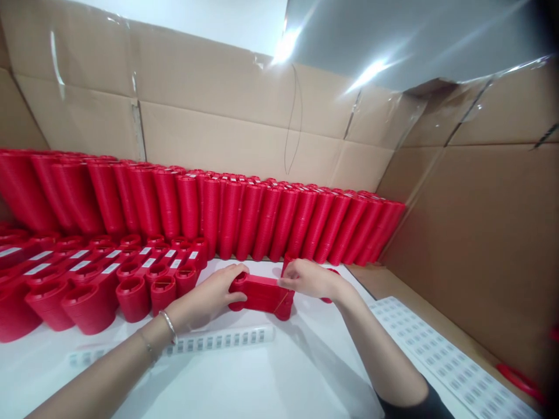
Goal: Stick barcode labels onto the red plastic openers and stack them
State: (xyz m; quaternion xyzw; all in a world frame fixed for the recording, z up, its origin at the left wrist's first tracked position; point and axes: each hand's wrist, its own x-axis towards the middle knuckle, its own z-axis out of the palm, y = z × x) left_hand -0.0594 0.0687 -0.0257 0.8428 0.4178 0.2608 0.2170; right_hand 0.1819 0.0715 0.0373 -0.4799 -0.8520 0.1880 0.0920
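A red plastic piece (pixel 264 298) with rounded, tube-like ends stands on the white table in front of me. My left hand (pixel 220 288) grips its left end, thumb in front and fingers over the top. At the top of its right end is my right hand (pixel 311 278), fingers bent and pressed together; what they pinch, if anything, is hidden. A thin yellowish line runs slantwise across the right part of the piece. Partly covered by my right hand, another red part (pixel 332 272) shows just behind.
Red pieces with white labels (pixel 111 268) crowd the left side. Tall stacks of ribbed red pieces (pixel 266 221) line the cardboard wall (pixel 209 125). A printed label strip (pixel 218 338) lies in front, and label sheets (pixel 441 349) lie at right, near a red ring-like part (pixel 519 381).
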